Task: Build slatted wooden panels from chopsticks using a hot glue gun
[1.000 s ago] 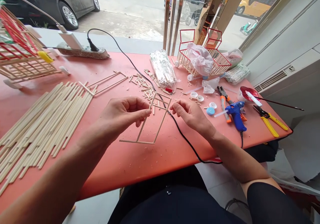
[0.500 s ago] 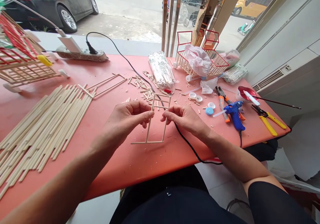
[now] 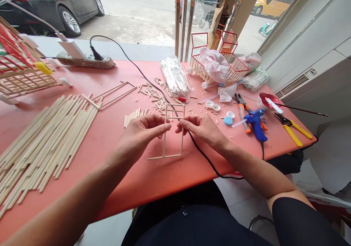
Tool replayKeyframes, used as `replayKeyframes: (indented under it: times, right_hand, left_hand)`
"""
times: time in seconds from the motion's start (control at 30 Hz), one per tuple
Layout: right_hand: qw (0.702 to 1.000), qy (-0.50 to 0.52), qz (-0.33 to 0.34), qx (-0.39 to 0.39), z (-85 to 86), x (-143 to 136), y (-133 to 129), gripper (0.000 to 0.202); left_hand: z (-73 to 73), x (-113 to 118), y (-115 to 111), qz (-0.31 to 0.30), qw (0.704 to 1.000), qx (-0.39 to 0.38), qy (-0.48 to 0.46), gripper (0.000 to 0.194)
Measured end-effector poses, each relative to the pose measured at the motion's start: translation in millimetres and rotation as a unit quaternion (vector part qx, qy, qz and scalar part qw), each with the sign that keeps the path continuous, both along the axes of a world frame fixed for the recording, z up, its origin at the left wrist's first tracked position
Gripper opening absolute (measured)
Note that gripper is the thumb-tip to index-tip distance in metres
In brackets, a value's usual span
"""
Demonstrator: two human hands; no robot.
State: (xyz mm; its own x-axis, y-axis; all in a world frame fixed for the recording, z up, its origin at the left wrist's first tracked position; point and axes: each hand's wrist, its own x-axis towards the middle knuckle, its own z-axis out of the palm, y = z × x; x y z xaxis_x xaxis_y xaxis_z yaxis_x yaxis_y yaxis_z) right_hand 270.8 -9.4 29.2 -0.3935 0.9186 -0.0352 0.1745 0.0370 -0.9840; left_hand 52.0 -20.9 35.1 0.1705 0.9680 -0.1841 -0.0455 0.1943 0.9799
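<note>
A small frame of thin wooden sticks (image 3: 173, 155) is held between my two hands over the pink table. Two long sticks form its sides, with short crosspieces near the far end and a longer stick across the near end that sticks out to the left. My left hand (image 3: 146, 129) pinches the left side stick between thumb and fingers. On the opposite side stick, my right hand (image 3: 201, 129) has its thumb and fingertips closed. Short cut sticks (image 3: 134, 116) lie just beyond my left hand, partly hidden by it.
Long wooden sticks (image 3: 46, 143) cover the table's left side, near another stick frame (image 3: 115, 94). A blue glue gun (image 3: 256, 127), orange-handled pliers (image 3: 242, 110) and yellow-handled pliers (image 3: 292, 129) lie right. A black cable (image 3: 204, 152) crosses the table. Stick baskets (image 3: 204, 70) stand at the back.
The stick frame has turned slightly in my hands, its near end shifting a little right. Both hands keep their hold. The whole view has shifted slightly, and more short sticks show beyond my left hand.
</note>
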Motion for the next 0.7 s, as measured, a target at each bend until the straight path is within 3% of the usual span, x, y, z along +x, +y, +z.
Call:
replayKeyframes:
  times: [0.2,0.43,0.5,0.57,0.63,0.7]
  right_hand:
    - [1.0,0.023,-0.005,-0.002,2.4,-7.0,-3.4,0.04]
    - [1.0,0.026,0.0,0.0,2.7,-10.0,-4.6,0.036]
    - [1.0,0.024,0.003,0.001,1.9,-9.6,-4.1,0.033]
    - [1.0,0.022,0.006,0.003,1.3,-9.3,-3.9,0.031]
    - [1.0,0.019,0.006,0.0,1.1,-9.3,-3.9,0.03]
    - [1.0,0.017,0.008,-0.004,1.0,-9.3,-4.0,0.031]
  left_hand:
    - [-9.8,11.1,-5.3,0.005,0.995,-0.05,-0.092,0.033]
    - [-4.5,8.1,-0.2,0.051,0.99,-0.068,-0.111,0.049]
    - [2.9,3.2,-1.4,0.095,0.992,-0.013,-0.081,0.053]
    - [12.0,-1.4,-5.3,0.141,0.983,0.114,0.011,0.045]
    - [19.5,-4.7,-9.5,0.167,0.937,0.27,0.144,0.022]
    - [22.1,-7.0,-10.3,0.181,0.899,0.347,0.197,0.008]
